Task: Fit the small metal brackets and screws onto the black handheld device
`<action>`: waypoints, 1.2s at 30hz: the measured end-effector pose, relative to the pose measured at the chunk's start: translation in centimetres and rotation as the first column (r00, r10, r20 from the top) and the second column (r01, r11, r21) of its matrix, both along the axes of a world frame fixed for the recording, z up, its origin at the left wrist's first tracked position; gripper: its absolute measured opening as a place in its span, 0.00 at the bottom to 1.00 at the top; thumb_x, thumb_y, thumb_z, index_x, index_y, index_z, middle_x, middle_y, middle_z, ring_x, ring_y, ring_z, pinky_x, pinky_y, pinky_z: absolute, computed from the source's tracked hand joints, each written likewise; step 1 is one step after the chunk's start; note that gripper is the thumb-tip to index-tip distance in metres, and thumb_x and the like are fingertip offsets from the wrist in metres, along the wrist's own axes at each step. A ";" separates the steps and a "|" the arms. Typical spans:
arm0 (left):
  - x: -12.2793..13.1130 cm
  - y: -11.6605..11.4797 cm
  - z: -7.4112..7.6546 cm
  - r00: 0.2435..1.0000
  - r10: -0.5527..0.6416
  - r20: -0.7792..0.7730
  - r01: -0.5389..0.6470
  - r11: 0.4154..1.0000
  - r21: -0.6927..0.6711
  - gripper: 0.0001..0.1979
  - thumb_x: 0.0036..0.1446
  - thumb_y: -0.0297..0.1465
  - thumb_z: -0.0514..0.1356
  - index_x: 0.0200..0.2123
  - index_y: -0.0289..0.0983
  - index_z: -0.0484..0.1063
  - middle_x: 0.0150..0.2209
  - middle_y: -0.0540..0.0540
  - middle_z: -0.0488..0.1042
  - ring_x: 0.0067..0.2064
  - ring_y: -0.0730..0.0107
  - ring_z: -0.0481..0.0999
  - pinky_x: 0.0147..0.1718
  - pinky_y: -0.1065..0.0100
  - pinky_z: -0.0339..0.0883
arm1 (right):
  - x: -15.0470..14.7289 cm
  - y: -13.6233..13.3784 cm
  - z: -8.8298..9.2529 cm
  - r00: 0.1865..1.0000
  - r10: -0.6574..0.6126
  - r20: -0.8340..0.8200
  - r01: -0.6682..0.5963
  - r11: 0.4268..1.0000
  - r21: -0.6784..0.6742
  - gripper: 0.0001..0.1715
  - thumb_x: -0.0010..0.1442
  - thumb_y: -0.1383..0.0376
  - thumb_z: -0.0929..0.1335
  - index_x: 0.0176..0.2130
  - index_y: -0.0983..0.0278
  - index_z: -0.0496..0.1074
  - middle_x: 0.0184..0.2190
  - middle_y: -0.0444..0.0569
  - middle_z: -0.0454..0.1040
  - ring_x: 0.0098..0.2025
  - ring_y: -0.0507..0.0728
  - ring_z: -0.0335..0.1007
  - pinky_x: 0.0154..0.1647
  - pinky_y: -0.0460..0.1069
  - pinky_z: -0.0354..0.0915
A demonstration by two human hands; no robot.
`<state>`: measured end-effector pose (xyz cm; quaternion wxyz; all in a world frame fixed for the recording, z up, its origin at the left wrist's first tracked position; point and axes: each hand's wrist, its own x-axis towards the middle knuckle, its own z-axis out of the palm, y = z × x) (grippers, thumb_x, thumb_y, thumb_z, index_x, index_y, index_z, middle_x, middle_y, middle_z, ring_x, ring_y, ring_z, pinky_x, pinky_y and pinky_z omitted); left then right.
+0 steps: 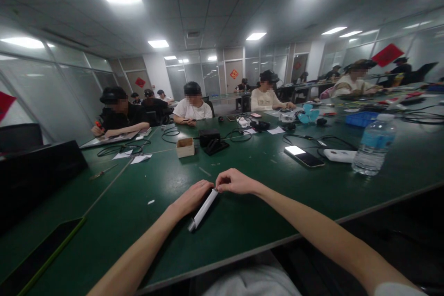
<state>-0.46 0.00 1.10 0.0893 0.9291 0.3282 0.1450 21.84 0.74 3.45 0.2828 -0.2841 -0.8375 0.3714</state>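
Observation:
Both my hands meet over the green table (263,194), close to its near edge. My left hand (191,198) is closed around a slim white stick-shaped object (203,209) that slants down toward me, its lower end free. My right hand (235,181) pinches the upper tip of that same white object with fingers curled. What the object is I cannot make out.
A phone (304,156) with a lit screen, a white pack (340,155) and a water bottle (374,144) lie to the right. A small cardboard box (185,147), black devices (211,141) and cables sit mid-table. Several seated people work along the far side. A dark tablet (38,252) lies at the near left.

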 end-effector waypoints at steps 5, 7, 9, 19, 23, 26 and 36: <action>0.0 0.4 -0.4 0.997 0.079 -0.009 -0.079 0.997 0.020 0.13 0.60 0.23 0.51 0.47 0.39 0.65 0.44 0.46 0.71 0.46 0.68 0.70 0.46 0.66 0.64 | -0.7 0.6 -1.1 0.984 -0.095 -0.152 0.074 0.987 -0.140 0.07 0.51 0.65 0.69 0.31 0.67 0.73 0.26 0.46 0.75 0.31 0.53 0.71 0.34 0.47 0.65; 0.0 0.6 -0.6 0.995 0.096 -0.009 -0.095 0.995 0.034 0.13 0.60 0.22 0.50 0.47 0.38 0.64 0.44 0.46 0.71 0.46 0.68 0.69 0.46 0.66 0.63 | -0.9 0.7 -1.2 0.975 -0.118 -0.190 0.082 0.979 -0.189 0.07 0.51 0.65 0.70 0.30 0.68 0.72 0.26 0.46 0.75 0.30 0.53 0.71 0.33 0.47 0.65; 0.0 0.5 -0.5 0.994 0.107 -0.021 -0.106 0.993 0.045 0.13 0.60 0.22 0.50 0.47 0.38 0.65 0.44 0.45 0.71 0.46 0.67 0.69 0.46 0.66 0.63 | -0.8 0.7 -1.2 0.976 -0.118 -0.182 0.083 0.978 -0.191 0.07 0.51 0.65 0.70 0.30 0.68 0.72 0.26 0.46 0.75 0.30 0.53 0.71 0.33 0.47 0.65; 0.6 0.1 0.2 0.992 0.103 -0.075 -0.099 0.993 0.065 0.11 0.60 0.23 0.51 0.46 0.37 0.65 0.43 0.45 0.72 0.46 0.66 0.69 0.45 0.66 0.64 | 0.6 0.3 -0.3 0.986 -0.166 0.009 0.161 0.967 0.197 0.09 0.53 0.62 0.71 0.33 0.65 0.75 0.29 0.44 0.76 0.30 0.51 0.69 0.31 0.44 0.62; 0.6 0.2 0.1 0.987 0.155 -0.038 -0.151 0.984 0.090 0.12 0.59 0.22 0.50 0.46 0.37 0.65 0.43 0.45 0.72 0.46 0.66 0.69 0.46 0.65 0.63 | 0.5 0.5 -0.3 0.978 -0.203 0.043 0.180 0.932 0.314 0.08 0.57 0.62 0.69 0.34 0.65 0.76 0.30 0.46 0.77 0.31 0.52 0.71 0.33 0.44 0.62; 0.3 0.2 0.1 0.978 0.206 -0.013 -0.204 0.974 0.102 0.12 0.61 0.23 0.48 0.45 0.36 0.66 0.42 0.44 0.72 0.45 0.66 0.70 0.46 0.65 0.64 | 0.2 0.6 -0.6 0.969 -0.224 0.099 0.168 0.902 0.399 0.09 0.59 0.65 0.67 0.36 0.66 0.77 0.33 0.48 0.78 0.35 0.53 0.72 0.37 0.45 0.63; 0.0 0.3 0.1 0.972 0.235 -0.021 -0.232 0.968 0.095 0.11 0.61 0.26 0.49 0.44 0.37 0.69 0.42 0.44 0.73 0.45 0.66 0.70 0.46 0.65 0.64 | -0.2 -0.1 -0.3 0.916 -0.248 0.316 0.048 0.848 0.527 0.13 0.63 0.67 0.63 0.43 0.68 0.75 0.39 0.54 0.77 0.41 0.57 0.72 0.43 0.49 0.65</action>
